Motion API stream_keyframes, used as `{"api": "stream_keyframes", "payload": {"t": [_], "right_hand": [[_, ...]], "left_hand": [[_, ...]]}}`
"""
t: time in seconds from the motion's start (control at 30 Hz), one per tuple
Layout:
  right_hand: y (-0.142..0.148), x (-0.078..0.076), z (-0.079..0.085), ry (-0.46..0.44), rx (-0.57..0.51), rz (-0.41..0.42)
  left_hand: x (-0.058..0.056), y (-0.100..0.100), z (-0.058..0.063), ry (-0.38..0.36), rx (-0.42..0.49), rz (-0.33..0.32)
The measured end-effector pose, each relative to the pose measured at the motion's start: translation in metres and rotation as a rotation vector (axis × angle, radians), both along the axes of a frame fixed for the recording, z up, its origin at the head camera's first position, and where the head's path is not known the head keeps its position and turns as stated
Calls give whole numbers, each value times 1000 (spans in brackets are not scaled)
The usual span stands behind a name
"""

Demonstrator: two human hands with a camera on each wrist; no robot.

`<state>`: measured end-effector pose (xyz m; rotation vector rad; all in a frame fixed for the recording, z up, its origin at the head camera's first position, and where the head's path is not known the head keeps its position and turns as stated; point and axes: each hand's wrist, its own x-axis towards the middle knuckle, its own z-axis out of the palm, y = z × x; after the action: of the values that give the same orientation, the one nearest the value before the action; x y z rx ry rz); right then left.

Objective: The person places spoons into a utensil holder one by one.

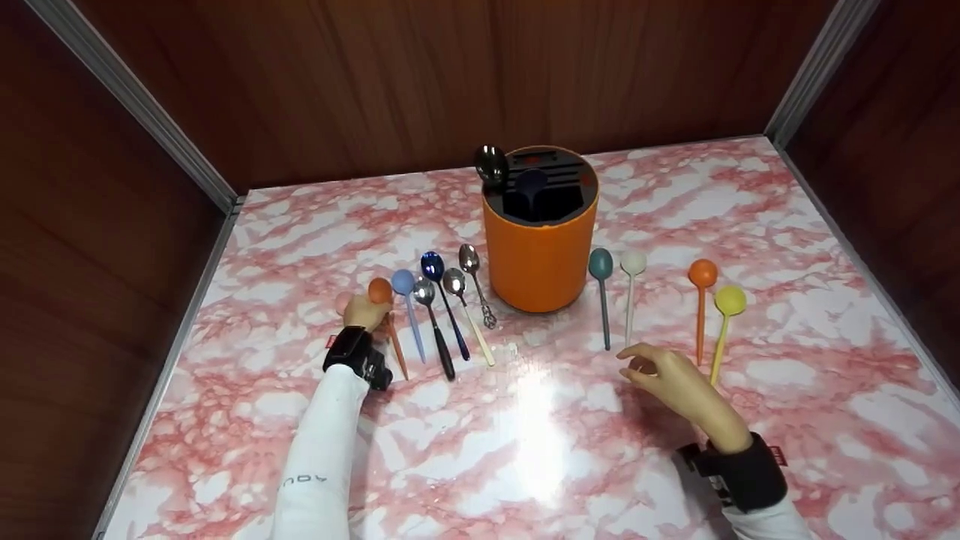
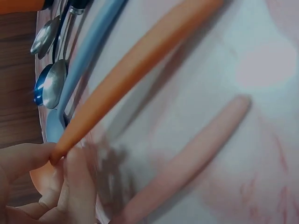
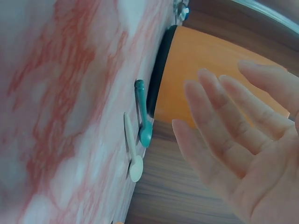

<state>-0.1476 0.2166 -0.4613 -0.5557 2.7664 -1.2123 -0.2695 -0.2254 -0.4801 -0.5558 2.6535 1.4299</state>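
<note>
My left hand (image 1: 365, 311) pinches an orange-brown spoon (image 2: 135, 70) just below its bowl, between thumb and fingers. The spoon's handle points toward the front of the table. Beside it a pink spoon (image 2: 187, 163) lies on the table, its bowl partly hidden by the hand in the head view. To the right lies a light blue spoon (image 1: 405, 285). My right hand (image 1: 675, 381) hovers over the table with loosely bent fingers and holds nothing. Nearest to it are a cream spoon (image 1: 632, 266), a teal spoon (image 1: 601, 266) and a yellow spoon (image 1: 729, 301).
An orange cylindrical holder (image 1: 536, 262) with a black slotted top stands at the back middle. A dark metal spoon (image 1: 491, 165) and a dark blue spoon (image 1: 531, 181) stand in it. Several metal spoons lie left of it; an orange spoon (image 1: 702, 274) lies right. Wooden walls enclose the table.
</note>
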Motion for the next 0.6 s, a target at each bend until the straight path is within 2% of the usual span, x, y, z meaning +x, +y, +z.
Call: {"api": "stream_keyframes", "payload": {"t": [0.1,0.17,0.2,0.27,0.3,0.37,0.4,0.43,0.5,0.53,0.6], "right_hand": [[-1,1,1,5,0,-4],[-1,1,1,5,2,-5],[-1,1,1,4,3,-6],[-1,1,1,1,7,-4],[-1,1,1,-1,7,-3],[-1,0,1,-7,6,-1],[-1,0,1,-9,5,1],[-1,0,0,-11,4,4],[-1,0,0,-17,2,6],[-2,0,0,-22,2,6],[-2,0,0,-31,2,8]], "left_hand": [[-1,0,1,-31,155,81],[-6,-3,-5,-63,248,124],[-9,-6,-10,-76,284,138],[-20,-20,-36,-45,386,120],[-24,-25,-44,-46,405,119],[-27,-27,-48,-57,406,122],[-30,-31,-56,-40,423,111],[-29,-32,-56,-33,432,106],[-18,-19,-29,-93,379,141],[-14,-16,-20,-98,381,135],[-8,-13,-12,-90,417,116]]}}
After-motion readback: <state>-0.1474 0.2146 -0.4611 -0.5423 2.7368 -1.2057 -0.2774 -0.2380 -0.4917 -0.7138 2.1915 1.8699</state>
